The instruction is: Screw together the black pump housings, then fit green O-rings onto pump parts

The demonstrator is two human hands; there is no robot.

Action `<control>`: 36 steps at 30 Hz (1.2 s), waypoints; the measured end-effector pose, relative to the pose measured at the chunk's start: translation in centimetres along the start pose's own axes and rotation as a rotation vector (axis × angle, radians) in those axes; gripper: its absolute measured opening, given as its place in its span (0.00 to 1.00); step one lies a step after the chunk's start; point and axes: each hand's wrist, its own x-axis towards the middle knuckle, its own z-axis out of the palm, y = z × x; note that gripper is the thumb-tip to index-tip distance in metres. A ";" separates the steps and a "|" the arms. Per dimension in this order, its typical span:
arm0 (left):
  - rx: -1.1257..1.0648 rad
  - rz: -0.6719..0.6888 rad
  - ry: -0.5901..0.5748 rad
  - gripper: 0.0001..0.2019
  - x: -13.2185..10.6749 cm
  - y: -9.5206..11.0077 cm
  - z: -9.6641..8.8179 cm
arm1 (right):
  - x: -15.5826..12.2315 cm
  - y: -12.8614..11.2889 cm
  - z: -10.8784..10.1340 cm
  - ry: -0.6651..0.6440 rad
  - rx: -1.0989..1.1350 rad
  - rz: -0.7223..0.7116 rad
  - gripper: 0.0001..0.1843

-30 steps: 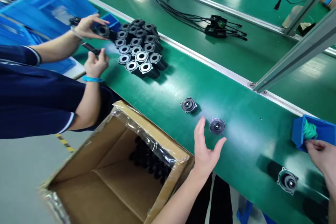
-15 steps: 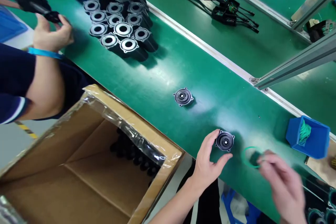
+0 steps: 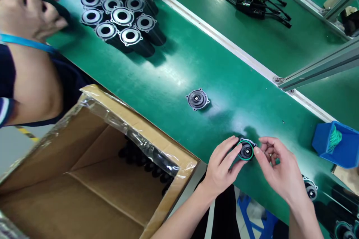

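Note:
My left hand (image 3: 223,164) grips a round black cap (image 3: 246,151) with a metal-edged, eared flange, its fingers along the cap's left side. A thin green sealing ring (image 3: 245,160) lies over the cap's face. My left index fingertip presses on the ring's left edge. From the right, my right hand (image 3: 277,164) has its thumb tip at the ring's right edge, with its index finger bent close to the flange and the other fingers curled. A second cap of the same kind (image 3: 197,99) lies face up on the green bench (image 3: 174,71).
A blue bin (image 3: 333,145) at the right holds green rings. Black cylindrical housings (image 3: 130,36) stand grouped at the upper left, beside a co-worker's hands (image 3: 25,11). An open cardboard box (image 3: 106,190) adjoins the bench's near edge. Cabled black units (image 3: 252,2) lie behind the white rail.
My right hand has come left, bringing the green ring from beside the cap onto its face. My left fingers have closed in on the cap. The view has shifted slightly.

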 end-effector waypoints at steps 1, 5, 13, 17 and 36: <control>-0.013 0.001 -0.007 0.31 0.0 -0.1 -0.1 | 0.2 0.0 -0.4 -0.049 -0.057 -0.085 0.18; -0.032 0.020 -0.050 0.31 0.2 -0.6 -0.3 | 1.3 0.5 -1.9 -0.261 -0.317 -0.331 0.24; -0.049 0.064 0.029 0.29 0.2 -1.3 0.6 | 0.8 4.6 0.3 0.099 -0.233 -0.615 0.23; -0.036 0.123 0.053 0.27 0.3 -1.5 0.7 | -0.1 5.6 1.3 0.210 -0.269 -0.747 0.24; -0.066 0.189 0.067 0.09 0.9 -2.3 0.9 | -0.7 6.4 1.6 0.041 -0.388 -0.946 0.18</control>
